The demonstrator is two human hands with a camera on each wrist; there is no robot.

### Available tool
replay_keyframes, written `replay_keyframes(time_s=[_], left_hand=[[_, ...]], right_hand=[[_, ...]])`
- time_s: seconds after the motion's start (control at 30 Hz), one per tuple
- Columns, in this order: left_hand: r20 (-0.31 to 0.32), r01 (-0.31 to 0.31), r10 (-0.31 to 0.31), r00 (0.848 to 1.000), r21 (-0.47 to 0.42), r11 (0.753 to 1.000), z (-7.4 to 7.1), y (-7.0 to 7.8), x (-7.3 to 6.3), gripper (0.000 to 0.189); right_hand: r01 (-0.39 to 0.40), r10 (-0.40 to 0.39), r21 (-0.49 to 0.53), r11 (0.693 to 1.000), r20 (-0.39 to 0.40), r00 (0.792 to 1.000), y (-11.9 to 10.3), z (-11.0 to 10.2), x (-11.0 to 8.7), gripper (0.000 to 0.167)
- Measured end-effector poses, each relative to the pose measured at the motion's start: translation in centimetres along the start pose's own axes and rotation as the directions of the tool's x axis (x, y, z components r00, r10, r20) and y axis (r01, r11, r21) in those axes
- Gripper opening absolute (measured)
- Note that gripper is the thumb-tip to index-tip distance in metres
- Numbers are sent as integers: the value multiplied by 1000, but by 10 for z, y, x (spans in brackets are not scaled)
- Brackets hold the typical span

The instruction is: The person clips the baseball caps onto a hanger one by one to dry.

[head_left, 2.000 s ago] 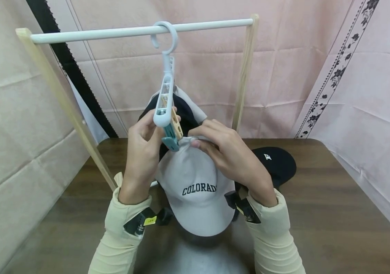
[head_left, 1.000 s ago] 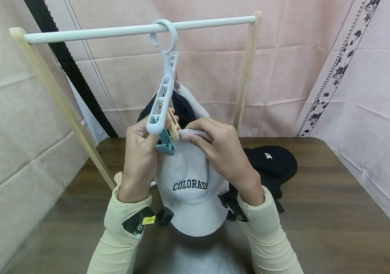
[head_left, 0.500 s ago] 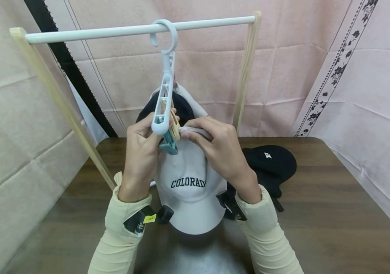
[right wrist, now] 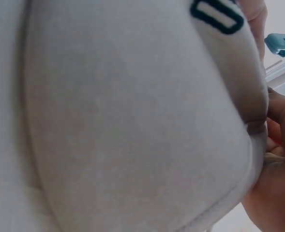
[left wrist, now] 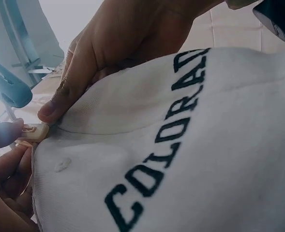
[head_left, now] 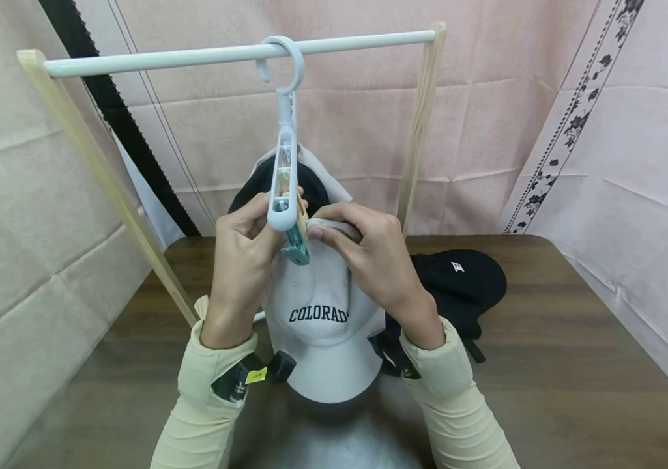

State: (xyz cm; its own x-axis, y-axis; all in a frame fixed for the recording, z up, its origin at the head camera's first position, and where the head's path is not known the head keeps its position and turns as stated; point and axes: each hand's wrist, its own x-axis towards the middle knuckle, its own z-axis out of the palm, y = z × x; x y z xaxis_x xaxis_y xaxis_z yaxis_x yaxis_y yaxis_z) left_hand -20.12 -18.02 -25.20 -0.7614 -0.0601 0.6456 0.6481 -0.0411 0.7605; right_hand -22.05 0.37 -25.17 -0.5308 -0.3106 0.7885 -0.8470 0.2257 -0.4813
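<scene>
Pink cloth hangs behind a brown table as a person works beneath a rack; the left hand, left of centre, pinches a yellow clothespin between thumb and bent fingers, its tip at a white cap's edge; the right hand, right of centre, pinches that edge, fingers closed on the fabric; the white cap, dark lettering across its front, sits mid-frame, brim downward; a blue hanger hangs upper centre, a teal clip below its near end; a black cap lies centre right.
</scene>
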Motion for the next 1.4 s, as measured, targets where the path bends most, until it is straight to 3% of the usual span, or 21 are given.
replay_keyframes(time_s=[0.37, 0.77, 0.93, 1.23, 1.4], left_hand=[[68, 35, -45, 997, 136, 990, -3, 3, -1, 41], [67, 3, -15, 998, 176, 984, -6, 2, -2, 39], [94, -19, 1, 996, 191, 981, -7, 4, -2, 39], [99, -141, 113, 989, 350, 926, -14, 3, 0, 35], [25, -128, 131, 991, 436, 891, -18, 3, -3, 40]], right_hand=[[-19, 19, 33, 999, 9, 1000, 2, -3, 1, 19], [-43, 42, 15, 999, 84, 996, 11, -10, 1, 15], [-67, 69, -16, 998, 118, 991, 16, -16, 1, 13], [-186, 190, -51, 981, 82, 978, 32, -23, 1, 21], [-289, 296, -94, 953, 75, 952, 47, -28, 1, 28]])
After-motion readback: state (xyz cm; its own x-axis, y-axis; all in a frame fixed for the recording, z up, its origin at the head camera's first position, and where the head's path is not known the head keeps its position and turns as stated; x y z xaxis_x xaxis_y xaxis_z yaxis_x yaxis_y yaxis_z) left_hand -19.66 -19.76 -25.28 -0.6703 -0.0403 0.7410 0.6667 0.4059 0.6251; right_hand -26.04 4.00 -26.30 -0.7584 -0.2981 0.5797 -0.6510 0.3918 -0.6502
